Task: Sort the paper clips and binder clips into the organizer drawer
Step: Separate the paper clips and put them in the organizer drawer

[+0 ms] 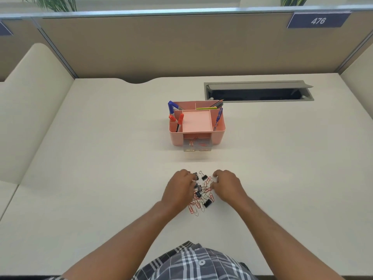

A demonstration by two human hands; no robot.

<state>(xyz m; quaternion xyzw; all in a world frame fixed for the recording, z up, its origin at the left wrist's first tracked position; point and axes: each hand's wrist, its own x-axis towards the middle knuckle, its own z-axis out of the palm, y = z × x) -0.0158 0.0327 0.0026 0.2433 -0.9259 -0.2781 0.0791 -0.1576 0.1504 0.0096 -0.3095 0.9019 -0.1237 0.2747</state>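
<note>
A person's two bare hands close in on a tangled heap of red wire paper clips (pixel 196 205) and small black binder clips (pixel 207 203) on a pale desk (pixel 101 158), just below the centre of the frame. The left hand (pixel 178 187) curls at the heap's left edge, fingers bent onto the clips near one binder clip; the right hand (pixel 228 185) curls at the right edge, fingertips down among the wires. Whether either hand has anything pinched cannot be told. Above the heap, well apart from it, a pink plastic desk organizer (pixel 196 123) holds pens in its top compartments, and its clear drawer (pixel 197 146) stands pulled out at the front with a few clips already inside. The main risk looks to be the tangle itself: the thin wire loops are interlocked, so lifting one may drag others along and scatter them across the desk, or carry a binder clip into the wrong section. The binder clips, compact with folded silver handles, should pinch up easily; the flat paper clips lie flush and may slip.
</note>
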